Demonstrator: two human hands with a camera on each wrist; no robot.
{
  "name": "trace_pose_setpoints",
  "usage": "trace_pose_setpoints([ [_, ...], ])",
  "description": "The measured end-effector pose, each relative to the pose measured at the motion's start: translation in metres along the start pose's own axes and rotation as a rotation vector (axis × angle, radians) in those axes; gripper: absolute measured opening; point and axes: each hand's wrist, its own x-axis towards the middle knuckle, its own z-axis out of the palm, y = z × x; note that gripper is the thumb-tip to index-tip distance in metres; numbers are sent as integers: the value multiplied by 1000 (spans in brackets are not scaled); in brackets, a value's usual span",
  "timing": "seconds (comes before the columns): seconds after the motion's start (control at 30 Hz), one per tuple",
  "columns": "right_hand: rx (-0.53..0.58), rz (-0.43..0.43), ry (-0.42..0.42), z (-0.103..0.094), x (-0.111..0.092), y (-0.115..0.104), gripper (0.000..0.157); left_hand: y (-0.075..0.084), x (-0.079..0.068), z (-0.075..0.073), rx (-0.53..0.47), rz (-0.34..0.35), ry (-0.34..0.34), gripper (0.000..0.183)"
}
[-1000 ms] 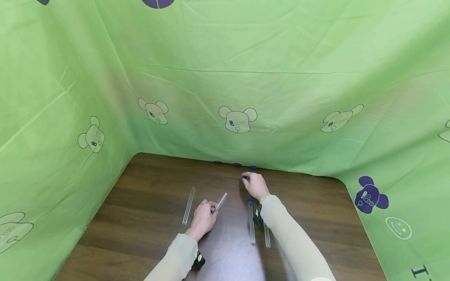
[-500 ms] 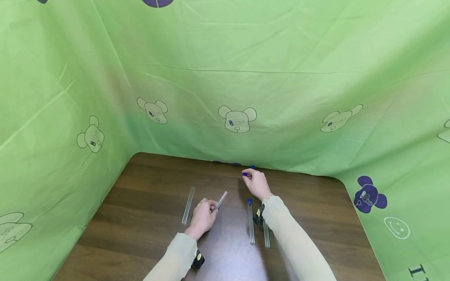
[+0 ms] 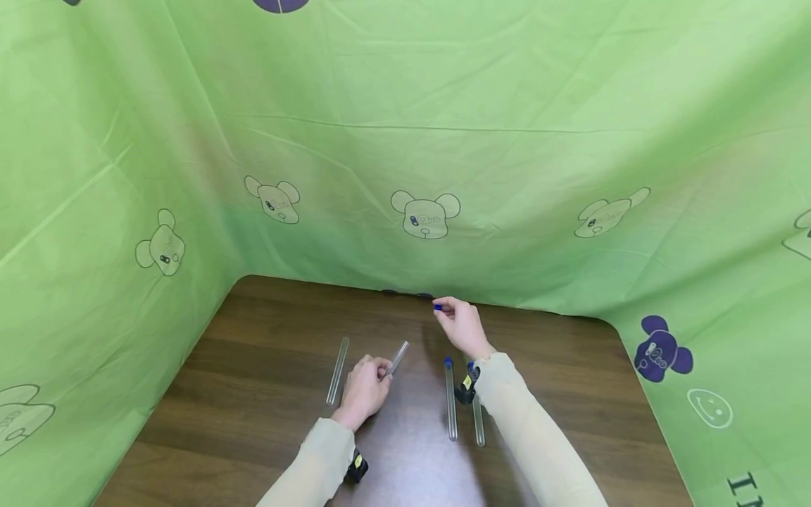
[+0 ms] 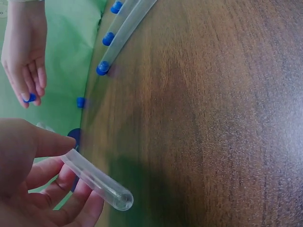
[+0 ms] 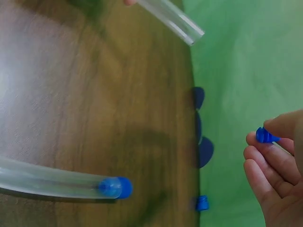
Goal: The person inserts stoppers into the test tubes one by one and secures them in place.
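Observation:
My left hand (image 3: 364, 393) pinches a clear test tube (image 3: 398, 357) between thumb and fingers, tilted above the table; its rounded end (image 4: 122, 199) shows in the left wrist view, and its open mouth (image 5: 191, 38) in the right wrist view. Near the back edge, my right hand (image 3: 462, 331) pinches a small blue stopper (image 5: 266, 135) between thumb and fingertips, apart from the tube. Two tubes lie at the right, one (image 3: 451, 405) plugged with blue, the other (image 3: 479, 422) partly hidden by the right wrist camera. An unstoppered tube (image 3: 338, 372) lies left of my left hand.
Another blue stopper (image 5: 202, 203) stands at the table's back edge, hidden behind the right hand in the head view. A green printed cloth (image 3: 342, 211) hangs around the back and sides of the brown wooden table (image 3: 266, 352).
My right hand has moved slightly back and up with the blue stopper, now covering the loose stopper at the back edge. My left hand keeps its hold on the tube, almost still.

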Motion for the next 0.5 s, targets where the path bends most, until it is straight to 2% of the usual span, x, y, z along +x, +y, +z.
trace_pose_setpoints([
  [0.27,41,-3,32,-9,1,-15,23,3,2,-4,-12,34,51,18],
  [0.5,99,14,37,-12,-3,-21,24,1,4,-3,-82,54,37,22],
])
